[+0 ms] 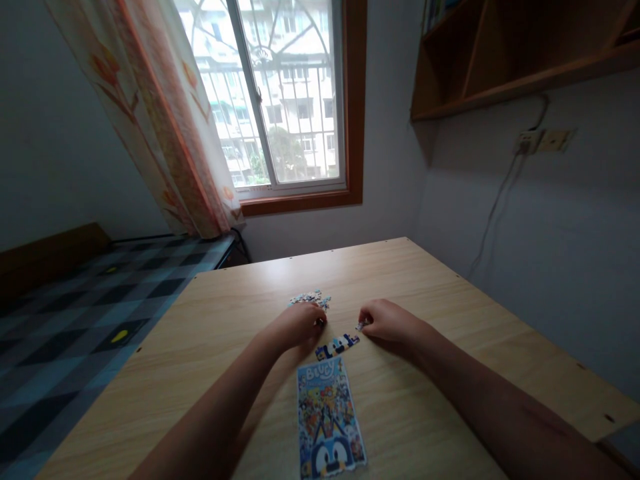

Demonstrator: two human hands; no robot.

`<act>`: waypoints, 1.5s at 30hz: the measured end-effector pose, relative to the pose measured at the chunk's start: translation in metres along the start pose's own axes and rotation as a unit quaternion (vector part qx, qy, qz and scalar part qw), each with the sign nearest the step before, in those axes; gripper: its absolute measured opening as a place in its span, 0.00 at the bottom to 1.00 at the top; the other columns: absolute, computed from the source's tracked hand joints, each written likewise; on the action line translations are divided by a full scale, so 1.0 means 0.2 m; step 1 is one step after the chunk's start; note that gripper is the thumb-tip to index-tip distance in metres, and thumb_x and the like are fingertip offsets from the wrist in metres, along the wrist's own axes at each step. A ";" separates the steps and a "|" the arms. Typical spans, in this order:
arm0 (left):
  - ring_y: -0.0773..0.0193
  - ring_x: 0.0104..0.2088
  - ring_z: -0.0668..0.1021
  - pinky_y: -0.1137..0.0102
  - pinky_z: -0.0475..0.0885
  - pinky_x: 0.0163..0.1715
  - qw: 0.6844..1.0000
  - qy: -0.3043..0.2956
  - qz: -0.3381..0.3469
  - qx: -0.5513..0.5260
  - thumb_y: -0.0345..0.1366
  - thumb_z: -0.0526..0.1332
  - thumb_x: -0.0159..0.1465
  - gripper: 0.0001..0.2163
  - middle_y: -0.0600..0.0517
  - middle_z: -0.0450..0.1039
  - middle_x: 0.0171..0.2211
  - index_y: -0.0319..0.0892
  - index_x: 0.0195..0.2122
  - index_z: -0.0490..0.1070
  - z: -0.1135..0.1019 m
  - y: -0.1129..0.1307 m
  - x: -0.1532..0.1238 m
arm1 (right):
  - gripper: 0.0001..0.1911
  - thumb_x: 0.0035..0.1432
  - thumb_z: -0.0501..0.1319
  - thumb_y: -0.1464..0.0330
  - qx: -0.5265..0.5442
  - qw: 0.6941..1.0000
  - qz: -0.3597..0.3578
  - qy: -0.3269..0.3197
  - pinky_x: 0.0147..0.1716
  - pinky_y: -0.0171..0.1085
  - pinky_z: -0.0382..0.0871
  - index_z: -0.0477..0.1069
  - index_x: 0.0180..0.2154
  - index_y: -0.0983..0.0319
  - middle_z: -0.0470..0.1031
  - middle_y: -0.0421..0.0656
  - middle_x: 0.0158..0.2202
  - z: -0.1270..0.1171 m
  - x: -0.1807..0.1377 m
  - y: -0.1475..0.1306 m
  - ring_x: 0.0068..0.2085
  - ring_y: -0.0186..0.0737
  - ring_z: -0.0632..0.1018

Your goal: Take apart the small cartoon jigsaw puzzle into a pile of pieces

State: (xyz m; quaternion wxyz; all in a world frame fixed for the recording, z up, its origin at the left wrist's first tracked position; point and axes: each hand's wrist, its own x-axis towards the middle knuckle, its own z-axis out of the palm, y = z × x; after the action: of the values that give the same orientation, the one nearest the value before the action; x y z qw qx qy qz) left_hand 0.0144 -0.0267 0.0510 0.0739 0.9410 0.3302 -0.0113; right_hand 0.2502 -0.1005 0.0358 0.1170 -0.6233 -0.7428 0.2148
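My left hand [304, 323] is closed beside the loose puzzle pieces, its fingertips pinching a small puzzle piece [319, 323] that is mostly hidden. Across from it, my right hand [387, 320] is also closed, with a pale puzzle piece [360, 326] showing at the fingertips, close to the tabletop. Between and just below the hands lies a joined strip of puzzle [339, 346], dark blue with part of a cartoon face. A heap of loose puzzle pieces [311, 297] sits behind my left hand, which partly covers it. Nearest me is a colourful picture sheet [330, 420] lettered "BLUEY".
Everything lies on a light wooden table [430, 413]. To the left stands a bed with a checked cover [120, 307]. Behind are a curtain [165, 133] and a barred window [295, 100]. A wall shelf [465, 93] and a cable [493, 213] are at the right.
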 end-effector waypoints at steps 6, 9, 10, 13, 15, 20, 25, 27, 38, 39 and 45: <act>0.57 0.38 0.77 0.67 0.70 0.41 1.000 -0.009 -0.011 0.015 0.26 0.60 0.55 0.09 0.47 0.79 0.35 0.42 0.33 0.79 -0.02 0.03 -0.01 | 0.15 0.47 0.61 0.72 0.001 1.000 0.017 -0.011 0.29 0.31 0.58 0.80 0.38 0.62 0.81 0.44 0.36 0.02 0.00 -0.01 0.34 0.37 0.76; 0.58 0.37 0.77 0.68 0.70 0.40 1.000 -0.008 -0.012 0.013 0.26 0.60 0.55 0.08 0.47 0.79 0.35 0.42 0.32 0.78 -0.02 0.03 -0.01 | 0.15 0.46 0.61 0.72 -0.004 1.000 0.017 -0.014 0.28 0.31 0.58 0.79 0.37 0.63 0.81 0.45 0.36 0.04 0.00 0.01 0.35 0.37 0.76; 0.58 0.37 0.77 0.68 0.70 0.39 1.000 -0.009 -0.014 0.014 0.26 0.60 0.55 0.08 0.47 0.79 0.35 0.42 0.32 0.78 -0.02 0.03 -0.02 | 0.14 0.46 0.61 0.72 -0.005 1.000 0.015 -0.013 0.28 0.31 0.57 0.79 0.37 0.63 0.81 0.45 0.36 0.04 0.01 0.01 0.35 0.37 0.76; 0.58 0.36 0.77 0.69 0.70 0.38 1.000 -0.013 -0.019 0.016 0.26 0.60 0.55 0.08 0.47 0.78 0.35 0.42 0.33 0.77 -0.02 0.03 -0.02 | 0.14 0.46 0.60 0.72 -0.005 1.000 0.016 -0.012 0.27 0.30 0.57 0.79 0.36 0.62 0.81 0.44 0.35 0.04 0.01 0.02 0.34 0.37 0.76; 0.57 0.36 0.77 0.68 0.70 0.38 1.000 -0.011 -0.015 0.018 0.27 0.60 0.55 0.08 0.47 0.78 0.35 0.42 0.32 0.77 -0.01 0.03 -0.02 | 0.14 0.45 0.60 0.72 0.000 1.000 0.019 -0.013 0.27 0.30 0.57 0.79 0.36 0.62 0.80 0.44 0.35 0.04 0.01 0.02 0.33 0.36 0.76; 0.55 0.39 0.77 0.66 0.70 0.40 1.000 0.000 -0.008 0.023 0.28 0.60 0.56 0.07 0.46 0.78 0.36 0.41 0.34 0.77 0.01 0.03 -0.02 | 0.15 0.44 0.60 0.73 0.006 1.000 0.015 -0.009 0.27 0.30 0.57 0.78 0.36 0.63 0.80 0.44 0.35 0.02 0.00 0.01 0.33 0.36 0.75; 0.58 0.38 0.76 0.68 0.69 0.39 1.000 0.000 -0.022 0.012 0.28 0.61 0.55 0.08 0.47 0.77 0.39 0.42 0.35 0.76 -0.01 0.04 -0.02 | 0.13 0.44 0.60 0.74 0.013 1.000 -0.017 0.004 0.28 0.29 0.58 0.78 0.35 0.63 0.79 0.42 0.34 0.01 0.00 0.01 0.33 0.35 0.75; 0.59 0.38 0.76 0.69 0.69 0.37 1.000 0.002 -0.028 0.006 0.26 0.61 0.54 0.09 0.48 0.77 0.38 0.42 0.35 0.76 -0.02 0.04 -0.02 | 0.13 0.44 0.61 0.74 0.030 0.999 -0.021 0.004 0.28 0.29 0.58 0.78 0.34 0.63 0.79 0.42 0.33 0.01 0.01 0.02 0.33 0.35 0.75; 0.67 0.26 0.74 0.73 0.67 0.27 0.954 0.073 -0.107 -0.270 0.29 0.64 0.54 0.01 0.54 0.74 0.25 0.40 0.28 0.75 0.03 0.05 0.04 | 0.13 0.44 0.69 0.68 0.339 0.939 -0.045 0.044 0.31 0.31 0.65 0.76 0.34 0.66 0.77 0.42 0.31 0.12 0.14 0.12 0.31 0.34 0.75; 0.67 0.26 0.74 0.73 0.69 0.28 0.928 0.089 -0.125 -0.338 0.30 0.64 0.55 0.02 0.54 0.74 0.25 0.39 0.29 0.75 0.05 0.06 0.06 | 0.14 0.44 0.70 0.67 0.377 0.923 -0.054 0.055 0.32 0.32 0.66 0.75 0.34 0.67 0.77 0.43 0.31 0.13 0.15 0.12 0.32 0.35 0.75; 0.66 0.28 0.78 0.72 0.75 0.28 0.766 0.155 -0.197 -0.592 0.33 0.68 0.57 0.06 0.50 0.76 0.27 0.37 0.34 0.76 0.14 0.15 0.09 | 0.21 0.40 0.75 0.60 0.526 0.846 -0.055 0.063 0.33 0.34 0.66 0.75 0.32 0.66 0.78 0.43 0.31 0.19 0.15 0.05 0.31 0.34 0.75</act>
State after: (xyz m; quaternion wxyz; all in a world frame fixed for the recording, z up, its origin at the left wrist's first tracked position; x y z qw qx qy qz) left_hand 0.0479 -0.0429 0.0269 0.5604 0.6136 0.4563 0.3181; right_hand 0.2362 -0.0766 -0.0043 0.4855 -0.4387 -0.5424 0.5270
